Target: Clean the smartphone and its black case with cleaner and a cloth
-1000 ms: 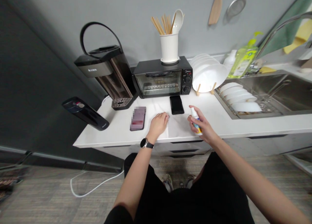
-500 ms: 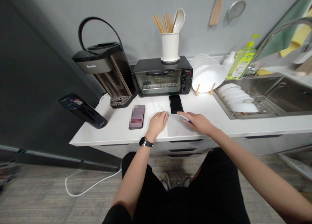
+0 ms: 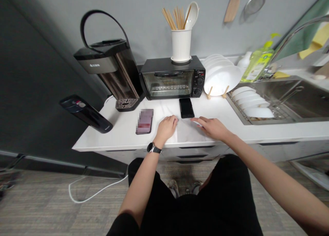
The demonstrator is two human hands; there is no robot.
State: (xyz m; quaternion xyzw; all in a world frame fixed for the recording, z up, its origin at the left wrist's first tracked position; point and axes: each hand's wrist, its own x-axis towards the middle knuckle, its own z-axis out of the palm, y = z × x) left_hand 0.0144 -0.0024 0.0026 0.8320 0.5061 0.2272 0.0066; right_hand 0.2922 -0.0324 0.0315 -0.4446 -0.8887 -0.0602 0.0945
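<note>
My left hand (image 3: 166,128) rests on the countertop, fingers curled together. Something pale shows at its fingertips, too small to make out. Across from it, my right hand (image 3: 211,126) is closed, index finger forward, around a slim white item (image 3: 198,123) mostly covered by the fingers. Just beyond the right fingertips a black phone (image 3: 186,108) lies flat, apart from the hand. A second phone (image 3: 144,122), its lit screen blurred out, lies left of my left hand.
A toaster oven (image 3: 171,79) stands behind the phones, carrying a white utensil holder (image 3: 181,44). On the left are a dark water dispenser (image 3: 113,73) and a tilted-looking black bottle (image 3: 88,115). White plates (image 3: 223,80) and a sink (image 3: 295,107) lie rightward. The counter's front edge (image 3: 144,147) is close.
My right hand has shifted slightly right, away from the black phone, and the blue part beneath it no longer shows. My left hand stays put. The view has tilted a little.
</note>
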